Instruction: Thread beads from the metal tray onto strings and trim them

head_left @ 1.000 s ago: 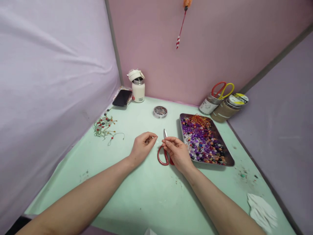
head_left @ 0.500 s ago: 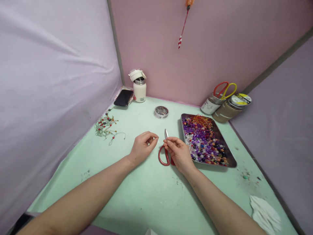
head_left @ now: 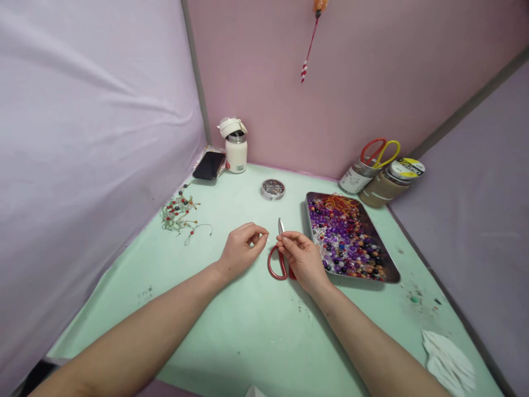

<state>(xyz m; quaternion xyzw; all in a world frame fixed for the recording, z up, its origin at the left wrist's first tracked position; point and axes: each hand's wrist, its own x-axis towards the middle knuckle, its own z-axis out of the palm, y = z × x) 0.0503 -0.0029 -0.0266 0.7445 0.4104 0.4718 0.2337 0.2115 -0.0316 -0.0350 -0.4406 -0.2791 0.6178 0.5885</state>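
My left hand (head_left: 242,249) rests on the green table (head_left: 231,325) with thumb and forefinger pinched together. My right hand (head_left: 303,259) is a few centimetres to its right, its fingertips pinched too. A thin pale cord (head_left: 265,237), barely visible, seems to run between the two pinches. Red-handled scissors (head_left: 276,264) lie flat under my right hand, the blade tip pointing away from me. Just right of that hand stands a metal tray (head_left: 386,259) full of purple, clear and dark beads.
A small round cord spool (head_left: 273,188) lies behind the hands. Beaded strands (head_left: 178,212) lie at the left, with a phone (head_left: 209,165) and white bottle (head_left: 236,146) at the back. Two jars with scissors (head_left: 374,173) stand back right. White tissue (head_left: 448,355) lies near right.
Both hands have stayed almost in place, pinched close together; the left fingertips shifted slightly. The view itself moved a little to the left.
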